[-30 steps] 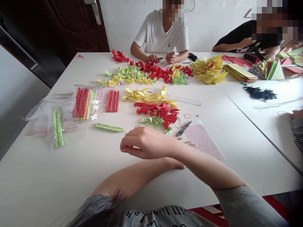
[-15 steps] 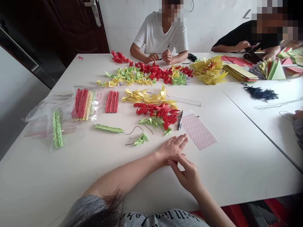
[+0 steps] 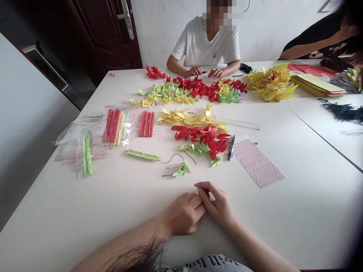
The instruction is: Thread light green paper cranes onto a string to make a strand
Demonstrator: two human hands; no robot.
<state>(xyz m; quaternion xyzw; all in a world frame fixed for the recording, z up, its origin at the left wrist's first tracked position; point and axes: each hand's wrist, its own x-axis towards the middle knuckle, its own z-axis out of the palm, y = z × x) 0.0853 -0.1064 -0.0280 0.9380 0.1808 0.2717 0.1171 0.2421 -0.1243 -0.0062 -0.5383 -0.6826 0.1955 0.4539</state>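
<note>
My left hand point(image 3: 185, 213) is curled, palm down, low over the white table, and nothing shows in it. Against its knuckles rests my right hand point(image 3: 217, 204), thumb and forefinger tips together, with no object visible between them. The right hand's remaining fingers are partly hidden behind the left. Just beyond both hands lies a small green folded-paper piece point(image 3: 181, 170) with dark cord ends. A long green braided paper strip point(image 3: 143, 155) trails a dark cord to the left of it. Red folded-paper pieces point(image 3: 204, 136) and yellow folded-paper pieces point(image 3: 184, 117) are heaped behind.
A sticker sheet point(image 3: 258, 160) and a pen point(image 3: 231, 148) lie at right, a clear ruler point(image 3: 238, 122) behind. Plastic bags point(image 3: 76, 130) with paper strips are at left. Across the table a person in white point(image 3: 210, 41) works; another in black point(image 3: 314, 36) sits at right.
My left hand has gone from lying flat with fingers extended to curled, and has come nearer to me. My right hand has moved from its wrist to its fingers. The view has turned left.
</note>
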